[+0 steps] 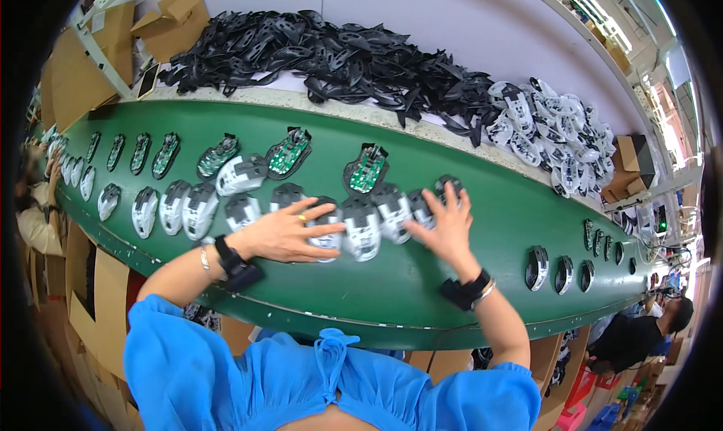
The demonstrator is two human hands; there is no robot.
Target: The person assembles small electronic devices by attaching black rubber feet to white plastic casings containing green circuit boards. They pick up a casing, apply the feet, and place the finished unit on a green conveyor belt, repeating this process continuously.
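Note:
A row of white-and-black computer mouse shells (362, 235) lies across the middle of the green conveyor belt (354, 295). Fingers spread, my left hand (285, 234) rests over one shell at the row's centre and partly hides it. At the right end of the row my right hand (450, 231) is spread too, its thumb and fingers beside a shell (422, 209) and over a dark-topped one (449, 182). Whether the fingertips press on them I cannot tell. Just beyond the row sit black mouse bases with green circuit boards (290, 152), another (367, 169) to its right.
Black plastic parts (301, 51) are heaped along the far ledge, with a pile of white shells (553, 126) to their right. More mouse parts (144, 211) line the belt leftward, and several (537, 268) rightward. Co-workers sit at far left (38, 213) and far right (636, 337).

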